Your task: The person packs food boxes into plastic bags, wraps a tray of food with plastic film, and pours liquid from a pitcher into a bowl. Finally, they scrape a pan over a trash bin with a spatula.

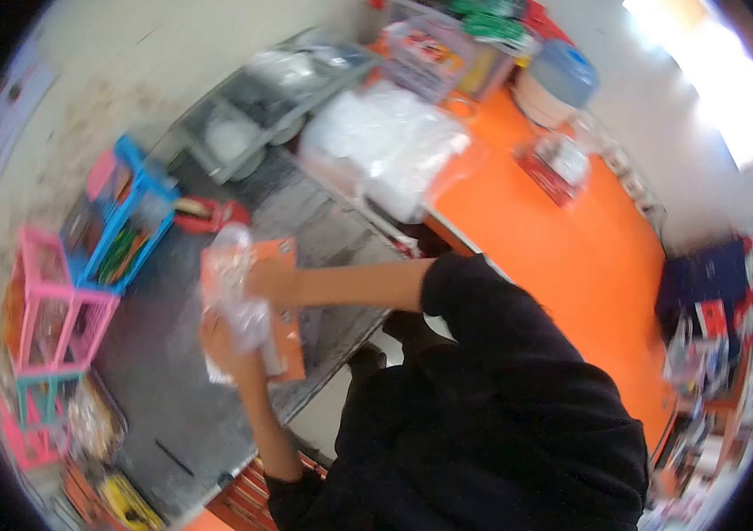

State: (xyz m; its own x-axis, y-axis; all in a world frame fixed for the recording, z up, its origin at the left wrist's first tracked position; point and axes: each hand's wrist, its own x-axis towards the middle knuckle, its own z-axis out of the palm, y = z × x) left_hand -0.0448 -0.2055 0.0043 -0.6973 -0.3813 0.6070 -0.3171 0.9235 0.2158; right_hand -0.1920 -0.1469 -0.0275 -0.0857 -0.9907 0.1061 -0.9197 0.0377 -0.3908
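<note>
A clear plastic bag [248,319] with pale contents at its upper end lies over an orange sheet [286,350] on the dark grey table. From below, my left hand [228,343] closes its fingers on the bag's near side. My right hand [272,283] reaches in from the right and overlaps the bag's middle; its fingers are smeared by motion. Just beyond the bag sits a red tool or holder [213,215] with a light wooden-looking piece.
Blue [129,221] and pink baskets [67,301] line the wall side. A grey divided tray [226,133] and white plastic packs [385,142] stand at the back. An orange table [562,292] adjoins at right, bearing a blue-lidded container [558,84]. A thin dark stick [175,457] lies nearby.
</note>
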